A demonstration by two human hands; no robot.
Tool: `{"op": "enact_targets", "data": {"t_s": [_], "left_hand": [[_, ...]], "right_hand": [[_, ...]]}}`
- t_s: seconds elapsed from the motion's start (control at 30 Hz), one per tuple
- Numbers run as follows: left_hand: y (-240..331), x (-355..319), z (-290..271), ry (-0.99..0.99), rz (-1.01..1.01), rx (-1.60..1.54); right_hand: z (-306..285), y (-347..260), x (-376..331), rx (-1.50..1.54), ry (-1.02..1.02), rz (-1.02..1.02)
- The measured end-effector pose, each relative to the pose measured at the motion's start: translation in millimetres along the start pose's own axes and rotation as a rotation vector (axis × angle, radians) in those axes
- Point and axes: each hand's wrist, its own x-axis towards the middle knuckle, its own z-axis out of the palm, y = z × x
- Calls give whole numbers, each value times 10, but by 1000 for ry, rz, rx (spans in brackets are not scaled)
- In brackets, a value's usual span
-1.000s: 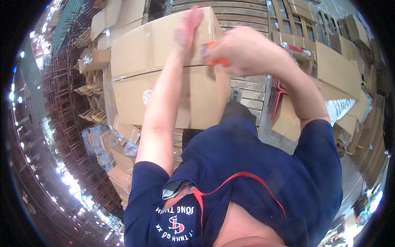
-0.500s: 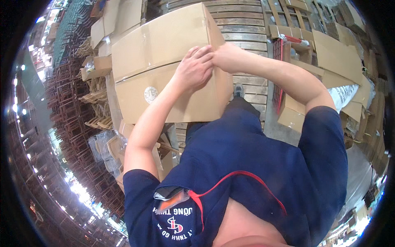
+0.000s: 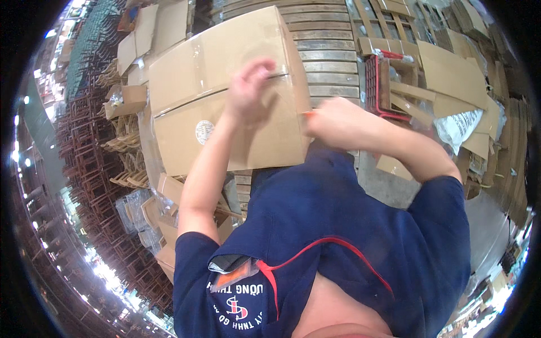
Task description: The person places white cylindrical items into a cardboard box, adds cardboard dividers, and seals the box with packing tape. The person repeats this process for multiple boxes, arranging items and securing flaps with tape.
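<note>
A large brown cardboard box stands in front of me with its flaps meeting along a narrow dark seam. It bears a round white sticker. My left hand is over the seam near the box's right end, its fingers curled and smeared by motion; whether it touches the card I cannot tell. Beside the box's right side, my right hand is closed, with a small orange thing showing at its fingers on the box side. The kind of that orange thing is too blurred to make out.
Wooden slats lie beneath and beyond the box. To the right are a red-edged crate, flattened cardboard and a white plastic bag. Stacked dark metal frames and an open small carton stand on the left.
My hands, together at the box's right end before, are now apart. The right has drawn back toward me, off the box edge, showing the orange thing; the left has lifted and curled.
</note>
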Motion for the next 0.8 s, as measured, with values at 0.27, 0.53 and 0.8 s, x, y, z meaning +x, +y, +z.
{"op": "enact_targets", "data": {"t_s": [0.27,0.53,0.8], "left_hand": [[-93,-824,303,-713,629,965],[252,-788,670,-977,428,1135],[-88,-1440,-249,-426,545,393]], "right_hand": [[671,-138,323,-171,-214,160],[-252,667,579,565,668,668],[-1504,1371,1716,336,1094,856]]}}
